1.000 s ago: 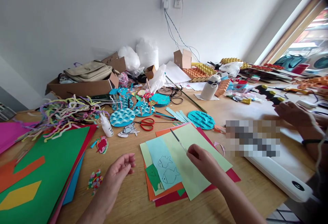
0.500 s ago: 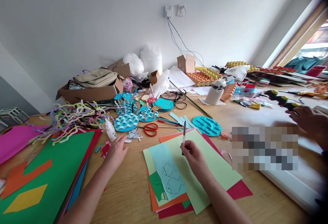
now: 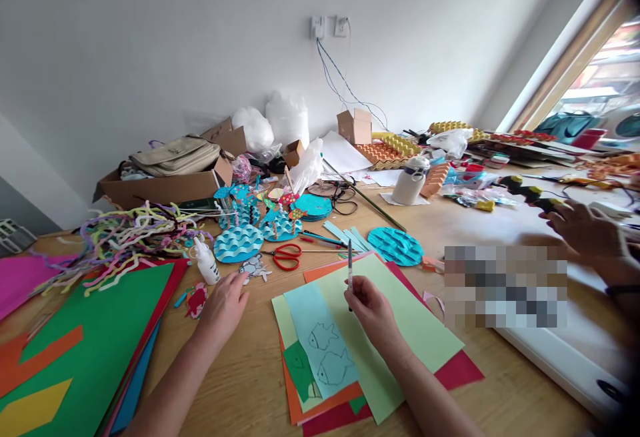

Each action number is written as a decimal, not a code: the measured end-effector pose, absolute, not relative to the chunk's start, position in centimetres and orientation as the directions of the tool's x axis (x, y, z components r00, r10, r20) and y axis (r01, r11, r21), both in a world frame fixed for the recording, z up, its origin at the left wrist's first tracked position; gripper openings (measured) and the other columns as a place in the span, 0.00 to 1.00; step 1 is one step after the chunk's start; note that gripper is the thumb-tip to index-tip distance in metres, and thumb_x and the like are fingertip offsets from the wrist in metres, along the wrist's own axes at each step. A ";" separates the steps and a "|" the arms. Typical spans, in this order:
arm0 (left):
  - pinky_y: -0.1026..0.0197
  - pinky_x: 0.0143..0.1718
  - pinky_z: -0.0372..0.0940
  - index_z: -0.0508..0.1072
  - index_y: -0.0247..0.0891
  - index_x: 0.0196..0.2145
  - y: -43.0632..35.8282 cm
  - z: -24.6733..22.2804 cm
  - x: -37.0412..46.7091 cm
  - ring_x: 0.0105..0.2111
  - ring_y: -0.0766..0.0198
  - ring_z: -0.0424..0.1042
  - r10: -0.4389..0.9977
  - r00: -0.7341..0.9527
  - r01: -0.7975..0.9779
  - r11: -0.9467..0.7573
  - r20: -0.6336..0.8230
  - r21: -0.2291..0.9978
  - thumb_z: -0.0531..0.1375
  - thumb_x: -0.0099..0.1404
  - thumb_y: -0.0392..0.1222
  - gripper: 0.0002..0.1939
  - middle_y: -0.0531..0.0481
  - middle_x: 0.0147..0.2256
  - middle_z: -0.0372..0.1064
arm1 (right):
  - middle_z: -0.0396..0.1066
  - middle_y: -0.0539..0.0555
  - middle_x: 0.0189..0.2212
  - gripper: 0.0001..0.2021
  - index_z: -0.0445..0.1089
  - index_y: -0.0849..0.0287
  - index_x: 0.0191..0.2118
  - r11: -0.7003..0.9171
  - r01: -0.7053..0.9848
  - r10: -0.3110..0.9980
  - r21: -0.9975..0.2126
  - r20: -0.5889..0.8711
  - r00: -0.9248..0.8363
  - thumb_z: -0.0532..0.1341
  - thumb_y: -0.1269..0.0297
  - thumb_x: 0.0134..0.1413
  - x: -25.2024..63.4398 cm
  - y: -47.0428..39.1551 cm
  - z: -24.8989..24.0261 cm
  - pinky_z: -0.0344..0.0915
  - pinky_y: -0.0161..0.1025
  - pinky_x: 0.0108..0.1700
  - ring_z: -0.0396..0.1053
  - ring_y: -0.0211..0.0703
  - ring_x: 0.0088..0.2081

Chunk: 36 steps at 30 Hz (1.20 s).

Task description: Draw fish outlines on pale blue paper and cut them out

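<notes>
At my eight o'clock, a stack of coloured paper [image 3: 100, 323] lay on the bench [image 3: 235, 383]. My left hand [image 3: 226, 302] had its thumb apart from its fingers, with the glue bottle [image 3: 207, 263] at its eleven and a fish cut-out [image 3: 255, 268] at its one; touching or not, I couldn't tell. Red-handled scissors [image 3: 287, 257] lay at its two. The blue strip [image 3: 323, 347] with two drawn fish sat at eight o'clock from my right hand [image 3: 369, 303], which pinched a pen [image 3: 350, 269] upright.
</notes>
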<state>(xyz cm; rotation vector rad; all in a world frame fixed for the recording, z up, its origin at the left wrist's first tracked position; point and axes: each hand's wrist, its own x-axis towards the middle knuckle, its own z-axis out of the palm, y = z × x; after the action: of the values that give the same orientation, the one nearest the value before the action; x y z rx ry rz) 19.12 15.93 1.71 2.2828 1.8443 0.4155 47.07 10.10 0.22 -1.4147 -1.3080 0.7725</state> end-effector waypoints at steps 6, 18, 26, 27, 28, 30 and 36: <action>0.61 0.48 0.61 0.69 0.38 0.47 13.8 1.7 22.5 0.47 0.61 0.68 0.954 0.300 0.863 -0.281 0.022 0.419 0.53 0.58 0.31 0.18 0.45 0.48 0.68 | 0.61 0.49 0.23 0.08 0.62 0.57 0.33 0.065 0.456 0.964 -0.888 0.175 0.202 0.55 0.60 0.48 47.5 10.2 0.0 0.59 0.36 0.27 0.60 0.40 0.25; 0.61 0.48 0.58 0.68 0.36 0.46 14.6 1.4 26.2 0.48 0.57 0.65 0.940 0.334 0.866 -0.278 -0.066 0.416 0.59 0.55 0.33 0.19 0.43 0.46 0.66 | 0.60 0.47 0.21 0.04 0.56 0.55 0.26 0.021 0.560 0.972 -0.828 0.149 0.184 0.54 0.65 0.44 47.3 10.3 0.0 0.57 0.35 0.26 0.58 0.38 0.23; 0.61 0.45 0.58 0.69 0.38 0.41 14.9 0.7 26.4 0.46 0.59 0.64 0.952 0.299 0.893 -0.251 -0.074 0.373 0.59 0.56 0.34 0.14 0.46 0.43 0.64 | 0.62 0.48 0.23 0.03 0.56 0.55 0.26 0.016 0.594 0.990 -0.804 0.096 0.102 0.54 0.65 0.45 46.7 10.2 0.1 0.57 0.35 0.26 0.58 0.39 0.24; 0.62 0.45 0.58 0.69 0.39 0.41 14.9 0.7 26.4 0.45 0.60 0.65 0.952 0.296 0.894 -0.251 -0.071 0.371 0.59 0.56 0.34 0.13 0.46 0.42 0.64 | 0.63 0.48 0.23 0.03 0.56 0.55 0.26 0.016 0.595 0.991 -0.804 0.090 0.095 0.54 0.65 0.45 46.7 10.2 0.1 0.57 0.35 0.26 0.59 0.39 0.25; 0.62 0.44 0.58 0.69 0.39 0.40 14.9 0.7 26.5 0.44 0.60 0.65 0.953 0.295 0.895 -0.250 -0.068 0.369 0.59 0.56 0.34 0.12 0.47 0.41 0.64 | 0.63 0.48 0.23 0.03 0.56 0.55 0.26 0.018 0.595 0.992 -0.803 0.087 0.088 0.53 0.65 0.45 46.7 10.2 0.1 0.57 0.35 0.26 0.59 0.39 0.25; 0.63 0.43 0.58 0.68 0.39 0.38 14.9 0.6 26.5 0.43 0.61 0.65 0.955 0.292 0.896 -0.251 -0.060 0.365 0.59 0.56 0.33 0.11 0.48 0.40 0.64 | 0.63 0.48 0.23 0.02 0.56 0.56 0.27 0.024 0.602 0.993 -0.798 0.089 0.078 0.53 0.66 0.45 46.7 10.2 0.1 0.56 0.35 0.26 0.58 0.39 0.25; 0.63 0.41 0.58 0.66 0.39 0.35 15.0 0.4 26.7 0.41 0.62 0.65 0.957 0.285 0.899 -0.249 -0.049 0.361 0.59 0.56 0.32 0.08 0.49 0.39 0.63 | 0.61 0.48 0.23 0.03 0.55 0.56 0.26 0.026 0.633 0.996 -0.773 0.076 0.052 0.52 0.68 0.44 46.6 10.3 -0.1 0.55 0.35 0.27 0.57 0.39 0.25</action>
<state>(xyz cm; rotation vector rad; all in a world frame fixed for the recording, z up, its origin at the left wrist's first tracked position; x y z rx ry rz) 26.65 14.97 0.44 2.2402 1.6874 0.2584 46.63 10.30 -0.10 -1.6785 -1.6523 0.7059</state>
